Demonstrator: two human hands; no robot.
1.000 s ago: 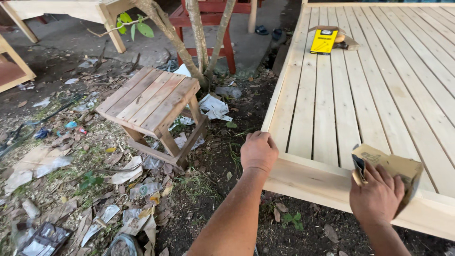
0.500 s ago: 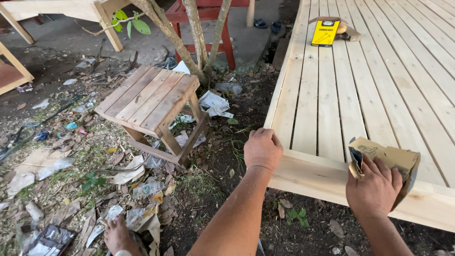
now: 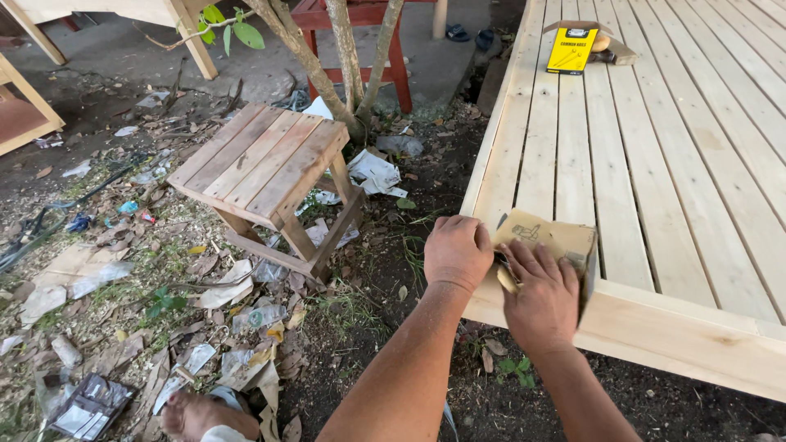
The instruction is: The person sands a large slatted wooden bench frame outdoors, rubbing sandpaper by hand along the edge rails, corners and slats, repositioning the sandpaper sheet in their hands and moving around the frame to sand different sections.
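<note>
Left hand has slid from the platform edge to close beside the right hand, fist clenched, while right fingers grip into the open brown cardboard box on the wooden platform at 5 o'clock, yellow box at 1 o'clock.

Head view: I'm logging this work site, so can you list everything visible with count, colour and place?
Wooden platform: one, pale slats, right.
Cardboard box: one, brown, platform's near corner.
Yellow box: one, far on the platform.
Stool: one, weathered wood, centre ground.
Red stand: one, behind thin tree trunks.
Litter: many scraps, pale, on the dirt.
Foot: one, bottom edge.
Left hand: fist on the platform edge.
Right hand: at the cardboard box.
</note>
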